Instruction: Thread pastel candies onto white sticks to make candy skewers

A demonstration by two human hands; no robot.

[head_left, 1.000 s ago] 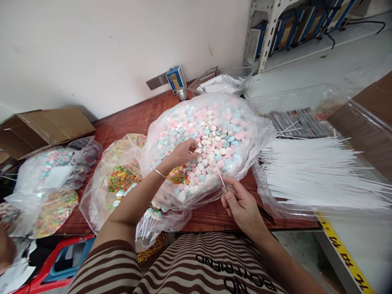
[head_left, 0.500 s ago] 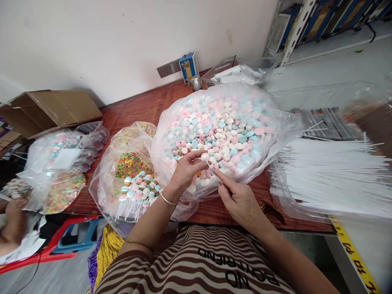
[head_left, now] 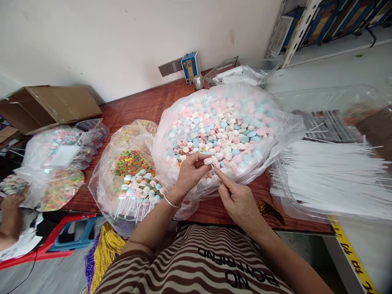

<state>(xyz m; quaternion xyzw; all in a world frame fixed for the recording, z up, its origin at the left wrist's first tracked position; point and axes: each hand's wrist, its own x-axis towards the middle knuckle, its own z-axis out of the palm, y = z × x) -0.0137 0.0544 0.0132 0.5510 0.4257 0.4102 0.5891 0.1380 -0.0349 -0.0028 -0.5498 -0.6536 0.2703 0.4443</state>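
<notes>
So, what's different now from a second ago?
The left hand has drawn back toward the body and now pinches a white candy. The right hand has moved forward and left, bringing the thin stick to meet it. The camera view has shifted too. The big candy bag and the pile of white sticks look unmoved.

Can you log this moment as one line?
left hand: pinching candy | right hand: fingers at white stick | bag: under both hands

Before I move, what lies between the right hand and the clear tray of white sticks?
Head view: between the right hand and clear tray lie bare wood tabletop and, near its front edge, a gold-coloured bundle.
</notes>
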